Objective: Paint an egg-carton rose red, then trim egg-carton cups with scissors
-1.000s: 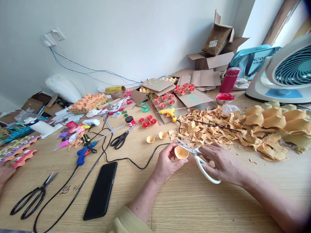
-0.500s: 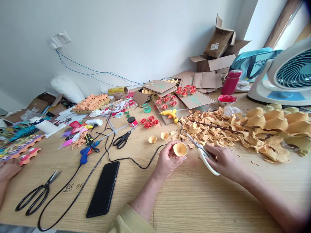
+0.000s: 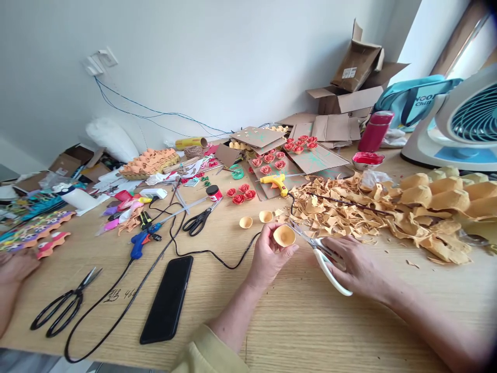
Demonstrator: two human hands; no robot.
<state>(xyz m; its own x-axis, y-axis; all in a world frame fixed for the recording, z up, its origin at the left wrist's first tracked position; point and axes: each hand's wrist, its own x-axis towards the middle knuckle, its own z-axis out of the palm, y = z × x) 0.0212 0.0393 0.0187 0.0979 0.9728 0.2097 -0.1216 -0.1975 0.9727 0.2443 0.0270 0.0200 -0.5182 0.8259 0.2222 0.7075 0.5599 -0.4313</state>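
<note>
My left hand (image 3: 271, 255) is closed round a small yellow egg-carton cup (image 3: 284, 236), its hollow turned up toward me. White-handled scissors (image 3: 328, 269) are gripped in my right hand (image 3: 351, 264), with the blades pointing left at the rim of the cup. Whether the blades touch the rim I cannot tell. Beyond my left hand, two more cut cups (image 3: 246, 223) rest on the table. A heap of carton scraps (image 3: 330, 207) lies just past the scissors.
Egg cartons (image 3: 435, 191) and a fan (image 3: 462, 124) stand at the right. Red paper roses (image 3: 240, 194), a yellow glue gun (image 3: 274, 182), a blue glue gun (image 3: 140, 243), a phone (image 3: 166, 300) and black scissors (image 3: 66, 305) lie about. Another person's hand (image 3: 17, 267) is at far left.
The scissors have come closer to the cup, their blades now at its rim, and their handles have swung lower. The cup is tilted slightly differently in my left hand. The view has shifted slightly.
</note>
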